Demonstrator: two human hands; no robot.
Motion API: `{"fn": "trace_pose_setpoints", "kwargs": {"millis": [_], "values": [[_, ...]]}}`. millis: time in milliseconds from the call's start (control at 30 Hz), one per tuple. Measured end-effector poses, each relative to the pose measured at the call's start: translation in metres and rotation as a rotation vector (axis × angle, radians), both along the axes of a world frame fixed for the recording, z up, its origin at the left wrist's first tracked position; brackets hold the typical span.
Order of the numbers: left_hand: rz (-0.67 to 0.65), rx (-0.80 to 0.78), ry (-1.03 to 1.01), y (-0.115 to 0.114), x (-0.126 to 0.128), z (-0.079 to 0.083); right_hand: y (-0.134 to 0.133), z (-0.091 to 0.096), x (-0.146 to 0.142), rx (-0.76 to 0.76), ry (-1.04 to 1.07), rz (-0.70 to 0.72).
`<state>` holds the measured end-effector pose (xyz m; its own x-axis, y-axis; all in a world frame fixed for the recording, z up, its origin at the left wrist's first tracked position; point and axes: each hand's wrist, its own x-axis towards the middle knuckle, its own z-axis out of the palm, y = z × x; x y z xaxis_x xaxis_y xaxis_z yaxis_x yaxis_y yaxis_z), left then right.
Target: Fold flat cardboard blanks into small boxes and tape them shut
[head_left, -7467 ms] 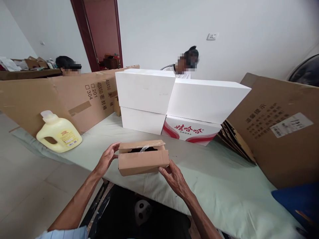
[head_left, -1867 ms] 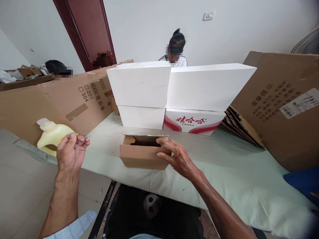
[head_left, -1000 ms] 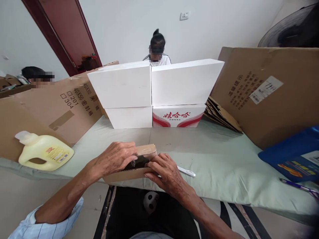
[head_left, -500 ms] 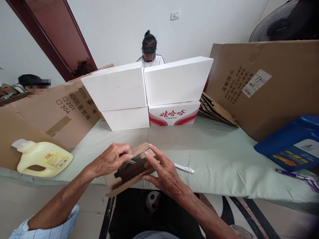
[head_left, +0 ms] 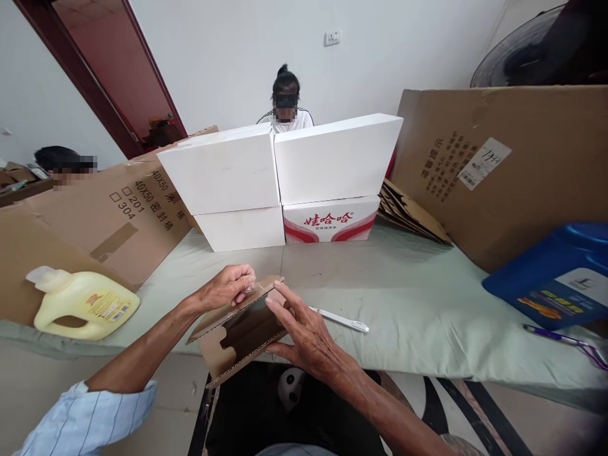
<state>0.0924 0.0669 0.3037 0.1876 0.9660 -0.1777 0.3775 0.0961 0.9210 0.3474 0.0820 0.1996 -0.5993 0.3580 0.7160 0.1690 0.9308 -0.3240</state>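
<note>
A small open cardboard box (head_left: 213, 364) is held tilted at the near edge of the covered table, its dark inside facing me. My right hand (head_left: 308, 332) grips its right end, with the fingers over the top edge and the thumb at the lower side. Fingers curled, my left hand (head_left: 232, 288) is closed at the box's far upper side. A bit of clear, shiny strip shows at its fingertips, partly hidden. Beyond my right hand, a slim white pen-like tool (head_left: 344, 320) lies on the cloth.
Stacked white boxes (head_left: 332, 158) stand ahead, with a seated person (head_left: 292, 117) behind. A yellow detergent jug (head_left: 90, 304) lies left, a blue jug (head_left: 555, 275) right, near a purple pen (head_left: 555, 334). Large cardboard panels (head_left: 456, 164) flank the table; flattened cardboard (head_left: 413, 212) leans right.
My left hand has moved from the box's opening up to its far outer side, fingers more curled. The box has tipped, showing more of its upper panel. My right hand keeps its hold.
</note>
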Motion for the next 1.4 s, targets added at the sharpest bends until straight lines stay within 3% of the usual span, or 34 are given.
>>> {"fn": "trace_pose_setpoints", "kwargs": {"millis": [200,333,400,533,733,867,967,1033,1167,1267,1400], "values": [[0.046,-0.034,-0.04,0.037,0.003,-0.013,-0.001,0.009,-0.002,0.03,-0.034,0.014],[0.18,-0.003,-0.086,0.065,0.004,-0.024,-0.006,0.01,-0.001,0.018,-0.061,0.014],[0.26,0.054,-0.12,0.073,0.0,-0.021,-0.004,0.011,-0.002,-0.002,-0.075,0.003],[0.385,0.228,-0.215,0.072,-0.017,0.008,0.014,0.026,-0.008,-0.055,-0.114,-0.046],[0.527,0.436,-0.318,0.046,-0.053,0.067,0.072,0.078,-0.048,-0.146,-0.273,-0.087],[0.55,0.558,-0.319,0.015,-0.061,0.08,0.104,0.096,-0.077,-0.114,-0.39,-0.073],[0.573,0.625,-0.089,-0.007,-0.055,0.07,0.113,0.097,-0.084,-0.123,-0.378,-0.071],[0.592,0.646,0.06,-0.018,-0.043,0.056,0.107,0.098,-0.082,-0.145,-0.236,-0.074],[0.579,0.726,0.209,-0.025,0.003,0.022,0.059,0.104,-0.082,-0.36,0.262,0.065],[0.499,0.872,0.344,-0.023,0.045,0.002,0.015,0.106,-0.086,-0.603,0.444,0.218],[0.452,1.072,0.295,-0.026,0.087,-0.012,-0.004,0.106,-0.086,-0.722,0.579,0.16]]}}
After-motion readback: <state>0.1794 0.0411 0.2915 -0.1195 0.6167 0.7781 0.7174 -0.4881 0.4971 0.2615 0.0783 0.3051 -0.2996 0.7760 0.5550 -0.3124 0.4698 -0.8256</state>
